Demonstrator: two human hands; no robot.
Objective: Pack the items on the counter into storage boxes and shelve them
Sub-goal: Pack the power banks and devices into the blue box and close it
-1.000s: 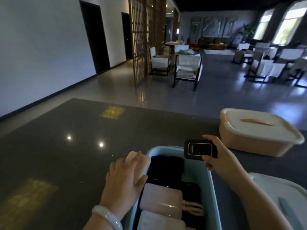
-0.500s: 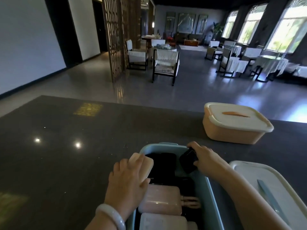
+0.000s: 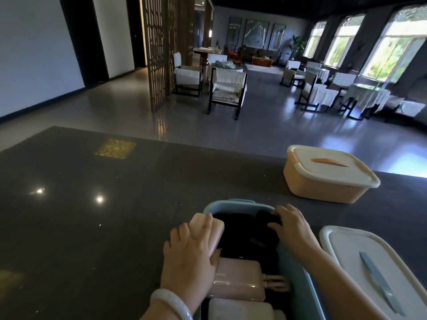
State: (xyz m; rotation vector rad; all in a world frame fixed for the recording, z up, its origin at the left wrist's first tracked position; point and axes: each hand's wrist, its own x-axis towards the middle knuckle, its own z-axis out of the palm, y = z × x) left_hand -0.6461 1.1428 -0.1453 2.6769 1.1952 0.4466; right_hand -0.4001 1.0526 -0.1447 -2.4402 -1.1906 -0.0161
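Seen from above: blue box (image 3: 298, 285) open on a dark counter (image 3: 92, 227), already holding pink cases (image 3: 240, 281) at its near end and dark items at its far end. Left hand (image 3: 189, 255) at the box's left rim, fingers curled over a pink case (image 3: 208, 229) held half across that rim. Right hand (image 3: 292, 224) at the box's far right corner, fingertips pinching a black device (image 3: 268, 218) just inside the wall. Right of the box, touching or nearly so, a white lid (image 3: 346, 257) with a blue handle. Beyond the box to the right, well apart, a closed orange box (image 3: 328, 176).

Risks, judged: crowded interior, so device likely wedged atop others, stopping the lid from seating; pink case tipping outward off the rim if released early.
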